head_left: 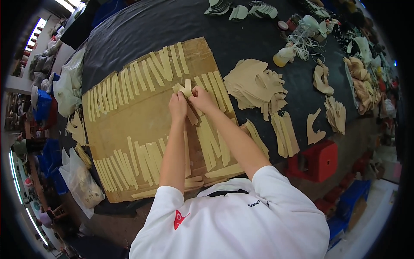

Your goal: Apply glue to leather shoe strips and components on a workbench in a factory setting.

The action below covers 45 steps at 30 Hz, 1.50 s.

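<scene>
A pale yellow strip [188, 88] is held by both hands over the upper middle of a brown cardboard sheet [129, 123]. It looks bent, with one end standing up. My left hand [177, 105] is closed, its fingertips pinching the strip from the left. At the strip's right side, my right hand [202, 100] is closed on it too, fingers curled. A tan piece [192, 115] hangs or lies just below the hands; whether it joins the strip I cannot tell. Rows of similar strips [138, 77] lie along the far and near parts of the cardboard.
Right of the cardboard lie a pile of tan cut pieces [254, 84] and a bundle of strips [284, 134] on the black table cover [172, 19]. A container of yellowish liquid [282, 58] stands beyond, near tangled cords. A red stool [319, 162] is at the right edge.
</scene>
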Available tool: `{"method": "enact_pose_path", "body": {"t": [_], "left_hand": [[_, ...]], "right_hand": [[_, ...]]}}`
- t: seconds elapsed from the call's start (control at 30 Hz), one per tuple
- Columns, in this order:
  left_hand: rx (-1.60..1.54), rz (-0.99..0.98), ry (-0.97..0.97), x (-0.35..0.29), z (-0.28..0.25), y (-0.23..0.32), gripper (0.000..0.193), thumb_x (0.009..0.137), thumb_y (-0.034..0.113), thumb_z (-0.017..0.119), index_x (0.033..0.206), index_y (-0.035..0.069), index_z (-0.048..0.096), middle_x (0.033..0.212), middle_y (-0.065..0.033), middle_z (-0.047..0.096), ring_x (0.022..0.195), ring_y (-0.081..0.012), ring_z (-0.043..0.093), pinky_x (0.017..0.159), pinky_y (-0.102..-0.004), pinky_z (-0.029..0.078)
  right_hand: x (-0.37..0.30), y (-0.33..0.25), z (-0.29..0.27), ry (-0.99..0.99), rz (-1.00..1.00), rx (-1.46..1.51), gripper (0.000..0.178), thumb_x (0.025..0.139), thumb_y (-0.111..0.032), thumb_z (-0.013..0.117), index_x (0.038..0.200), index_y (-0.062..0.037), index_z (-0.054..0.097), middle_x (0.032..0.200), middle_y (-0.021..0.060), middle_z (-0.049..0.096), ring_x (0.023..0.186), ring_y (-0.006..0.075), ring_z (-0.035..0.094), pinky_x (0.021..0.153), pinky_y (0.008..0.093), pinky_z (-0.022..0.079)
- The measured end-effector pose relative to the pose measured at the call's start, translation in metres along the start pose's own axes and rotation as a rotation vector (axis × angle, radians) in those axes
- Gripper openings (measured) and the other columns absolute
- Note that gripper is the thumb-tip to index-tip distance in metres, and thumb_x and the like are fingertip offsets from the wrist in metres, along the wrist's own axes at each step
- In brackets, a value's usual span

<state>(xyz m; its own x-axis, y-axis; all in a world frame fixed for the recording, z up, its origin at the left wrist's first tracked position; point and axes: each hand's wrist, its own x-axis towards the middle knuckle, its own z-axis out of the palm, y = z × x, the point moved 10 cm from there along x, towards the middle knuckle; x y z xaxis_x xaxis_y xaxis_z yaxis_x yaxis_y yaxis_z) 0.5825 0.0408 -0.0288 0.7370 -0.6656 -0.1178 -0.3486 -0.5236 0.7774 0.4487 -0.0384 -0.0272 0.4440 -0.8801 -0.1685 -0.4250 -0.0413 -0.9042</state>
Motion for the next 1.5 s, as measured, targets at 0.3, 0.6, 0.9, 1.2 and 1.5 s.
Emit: {"method": "enact_pose_path", "body": {"t": [0.3, 0.6, 0.9, 1.2, 1.5], "left_hand": [[-0.535, -0.249, -0.274, 0.000, 0.024, -0.013, 0.035, 0.092, 0.039, 0.042, 0.103, 0.009, 0.056, 0.085, -0.0012, 0.057, 0.072, -0.0116, 0.051, 0.065, -0.0276, 0.041], [-0.512, -0.297, -0.268, 0.004, 0.026, -0.005, 0.031, 0.088, 0.023, 0.042, 0.108, 0.005, 0.057, 0.090, -0.0038, 0.059, 0.067, -0.0119, 0.051, 0.058, -0.0242, 0.040], [-0.339, -0.059, -0.292, 0.014, 0.022, -0.014, 0.020, 0.084, 0.016, 0.054, 0.081, -0.001, 0.065, 0.066, -0.0049, 0.062, 0.054, -0.0116, 0.056, 0.050, -0.0251, 0.045], [-0.335, -0.070, -0.247, 0.035, 0.021, -0.025, 0.047, 0.094, 0.037, 0.042, 0.070, 0.000, 0.058, 0.054, -0.0048, 0.056, 0.041, -0.0142, 0.052, 0.040, -0.0271, 0.043], [-0.611, -0.452, -0.341, 0.019, 0.010, -0.031, 0.033, 0.089, 0.035, 0.053, 0.083, 0.003, 0.062, 0.067, -0.0057, 0.061, 0.051, -0.0152, 0.056, 0.046, -0.0234, 0.046]], "right_hand": [[-0.019, -0.003, 0.023, -0.301, 0.086, 0.609, 0.011, 0.082, -0.002, 0.056, 0.091, -0.0012, 0.050, 0.075, 0.0048, 0.058, 0.063, 0.0127, 0.057, 0.052, 0.0253, 0.045], [-0.043, -0.045, -0.018, -0.359, 0.110, 0.756, 0.008, 0.086, -0.010, 0.054, 0.086, -0.0050, 0.048, 0.066, 0.0041, 0.054, 0.047, 0.0117, 0.051, 0.046, 0.0234, 0.039], [-0.040, -0.042, -0.065, -0.199, 0.121, 0.758, 0.012, 0.082, -0.004, 0.051, 0.093, 0.0017, 0.051, 0.072, 0.0082, 0.058, 0.058, 0.0144, 0.056, 0.049, 0.0260, 0.043], [-0.004, -0.090, -0.009, -0.278, 0.013, 0.753, 0.015, 0.083, -0.006, 0.046, 0.094, 0.0008, 0.054, 0.073, 0.0079, 0.059, 0.058, 0.0150, 0.056, 0.051, 0.0285, 0.048], [-0.015, 0.028, 0.043, -0.251, 0.351, 0.277, 0.013, 0.084, -0.007, 0.051, 0.089, 0.0033, 0.057, 0.075, 0.0120, 0.060, 0.046, 0.0175, 0.056, 0.042, 0.0285, 0.048]]}}
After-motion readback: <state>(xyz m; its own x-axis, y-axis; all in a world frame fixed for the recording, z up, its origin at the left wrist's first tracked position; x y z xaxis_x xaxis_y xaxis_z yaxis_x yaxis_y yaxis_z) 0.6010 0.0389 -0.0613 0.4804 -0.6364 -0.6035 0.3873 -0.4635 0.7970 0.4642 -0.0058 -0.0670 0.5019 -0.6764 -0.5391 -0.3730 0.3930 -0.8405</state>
